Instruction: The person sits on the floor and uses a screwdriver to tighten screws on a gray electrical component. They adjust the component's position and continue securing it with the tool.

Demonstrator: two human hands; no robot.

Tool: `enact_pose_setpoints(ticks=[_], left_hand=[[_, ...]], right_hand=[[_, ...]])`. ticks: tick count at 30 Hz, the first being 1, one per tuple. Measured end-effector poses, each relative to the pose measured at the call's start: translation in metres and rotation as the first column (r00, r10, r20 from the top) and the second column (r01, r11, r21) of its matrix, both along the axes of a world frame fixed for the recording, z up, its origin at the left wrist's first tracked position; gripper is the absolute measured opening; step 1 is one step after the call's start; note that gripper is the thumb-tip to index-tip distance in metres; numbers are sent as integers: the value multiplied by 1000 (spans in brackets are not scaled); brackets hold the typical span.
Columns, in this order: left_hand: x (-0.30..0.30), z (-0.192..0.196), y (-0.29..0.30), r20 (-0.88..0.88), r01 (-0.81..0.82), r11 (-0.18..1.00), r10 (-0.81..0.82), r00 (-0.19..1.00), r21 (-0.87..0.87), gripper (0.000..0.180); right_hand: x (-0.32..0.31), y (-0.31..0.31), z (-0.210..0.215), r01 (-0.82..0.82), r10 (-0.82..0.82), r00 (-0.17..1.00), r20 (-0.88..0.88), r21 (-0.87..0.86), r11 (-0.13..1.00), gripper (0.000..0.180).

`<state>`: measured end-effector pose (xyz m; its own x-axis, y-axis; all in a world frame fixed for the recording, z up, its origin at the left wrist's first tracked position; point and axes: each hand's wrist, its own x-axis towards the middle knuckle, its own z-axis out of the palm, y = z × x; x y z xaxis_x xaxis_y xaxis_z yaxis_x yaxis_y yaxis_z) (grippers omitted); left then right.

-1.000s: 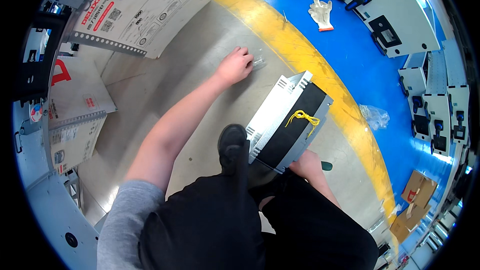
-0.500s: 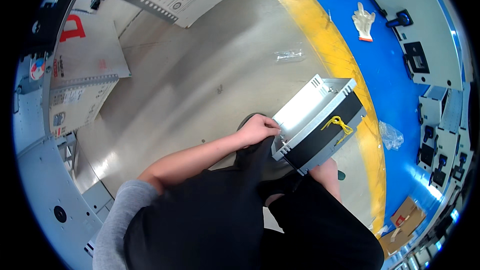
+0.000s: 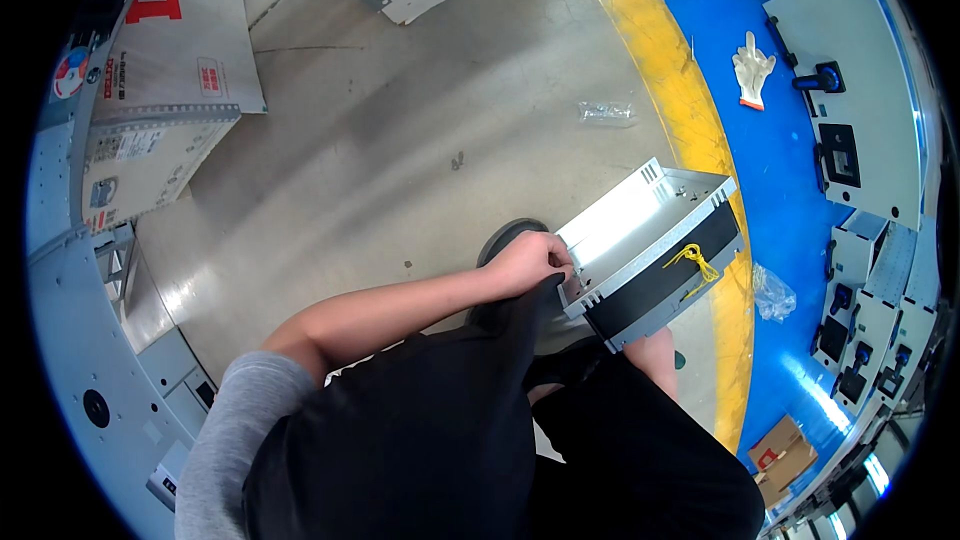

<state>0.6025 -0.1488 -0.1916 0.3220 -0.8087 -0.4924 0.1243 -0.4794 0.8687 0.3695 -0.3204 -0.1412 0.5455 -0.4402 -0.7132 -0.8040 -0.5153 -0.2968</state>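
Note:
An open, shallow metal box [image 3: 618,218] is tilted in front of me, with a black panel [image 3: 655,280] and a tied yellow cord [image 3: 697,265] on its near right side. At the box's near left corner is my left hand [image 3: 528,262], fingers bent and closed. A peak of my black apron [image 3: 545,292] is drawn up to them and appears pinched there. My right hand [image 3: 652,352] is against the box's lower edge, mostly hidden; its fingers do not show. Beside it, a small dark green thing [image 3: 680,360] is partly covered.
A dark shoe [image 3: 512,238] is just left of the box. A clear plastic bag [image 3: 607,115] lies on the grey floor. Beyond the yellow line [image 3: 690,110], blue flooring holds a white glove [image 3: 752,70], a crumpled bag [image 3: 773,293] and cardboard [image 3: 785,458]. Large cartons [image 3: 165,150] stand left.
The whole view has shifted, so floor things sit further right. My left hand stays at the box's corner, its fingers a little more curled into it. Box and right hand look about the same.

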Motion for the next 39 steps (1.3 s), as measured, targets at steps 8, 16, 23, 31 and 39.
enact_pose_setpoints(ticks=[8,16,23,31,39], left_hand=[[2,-5,-9,115,84,992,-73,991,-97,17],[5,-6,-11,136,129,990,-122,983,-48,18],[5,-6,-16,-52,86,992,-82,995,91,23],[12,-7,-20,-380,37,965,67,923,260,18],[15,8,-30,-305,84,959,2,952,271,17]], right_hand=[[-10,-3,-2,0,0,998,-56,-6,1000,40],[-5,-2,3,2,-2,999,-37,0,1000,38],[-8,-2,4,28,-28,1000,5,4,1000,37],[-1,-1,6,30,-30,999,12,8,1000,38],[-5,-1,6,16,-15,1000,26,-26,1000,27]])
